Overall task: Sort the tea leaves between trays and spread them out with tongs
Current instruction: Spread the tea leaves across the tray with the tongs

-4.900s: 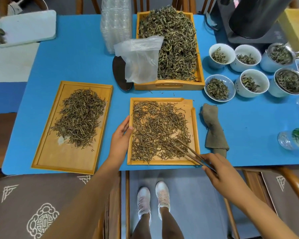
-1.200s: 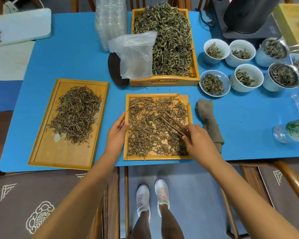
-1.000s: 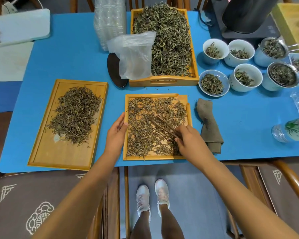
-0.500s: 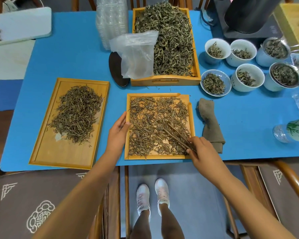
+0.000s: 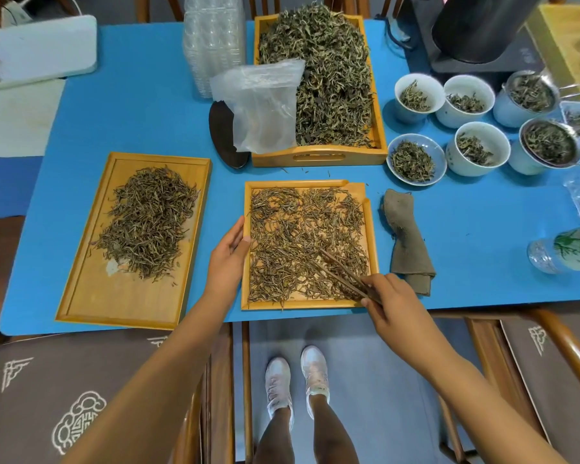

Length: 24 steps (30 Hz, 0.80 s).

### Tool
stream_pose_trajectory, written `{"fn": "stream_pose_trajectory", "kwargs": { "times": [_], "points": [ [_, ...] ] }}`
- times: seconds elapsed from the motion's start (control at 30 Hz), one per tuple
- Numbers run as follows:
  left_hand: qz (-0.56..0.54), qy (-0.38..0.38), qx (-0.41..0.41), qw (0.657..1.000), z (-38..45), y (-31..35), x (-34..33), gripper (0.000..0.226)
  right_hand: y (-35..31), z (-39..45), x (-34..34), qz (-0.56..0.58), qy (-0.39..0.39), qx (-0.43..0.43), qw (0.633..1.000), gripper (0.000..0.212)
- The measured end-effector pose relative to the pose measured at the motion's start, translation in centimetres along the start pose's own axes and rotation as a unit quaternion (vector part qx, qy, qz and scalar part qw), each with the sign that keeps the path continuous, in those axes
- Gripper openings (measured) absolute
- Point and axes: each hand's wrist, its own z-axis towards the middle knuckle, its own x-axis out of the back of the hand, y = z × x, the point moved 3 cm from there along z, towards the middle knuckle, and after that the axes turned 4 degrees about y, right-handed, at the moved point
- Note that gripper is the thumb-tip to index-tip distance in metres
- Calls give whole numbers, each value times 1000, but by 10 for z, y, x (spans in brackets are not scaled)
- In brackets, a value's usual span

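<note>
Right hand point(image 5: 387, 296) holds tongs point(image 5: 344, 274) over tray point(image 5: 307, 304).

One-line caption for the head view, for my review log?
Right hand rakes tongs through leaves on the middle tray; left hand steadies its edge.

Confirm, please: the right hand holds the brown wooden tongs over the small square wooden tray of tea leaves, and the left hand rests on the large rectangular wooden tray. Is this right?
Not quite. In the head view the left hand rests on the left edge of the small square wooden tray, not on the large rectangular wooden tray. The right hand does hold the brown wooden tongs over that small tray.
</note>
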Motion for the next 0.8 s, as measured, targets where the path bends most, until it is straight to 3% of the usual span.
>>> {"fn": "stream_pose_trajectory", "kwargs": {
  "times": [0.4,0.8],
  "points": [
    [-2,1,-2,1000,1,0,-1,45,-2,15,0,16,33,-14,999,26],
    [-9,8,12,1000,1,0,-1,44,10,24,18,109,144,-58,982,27]
  ]
}}
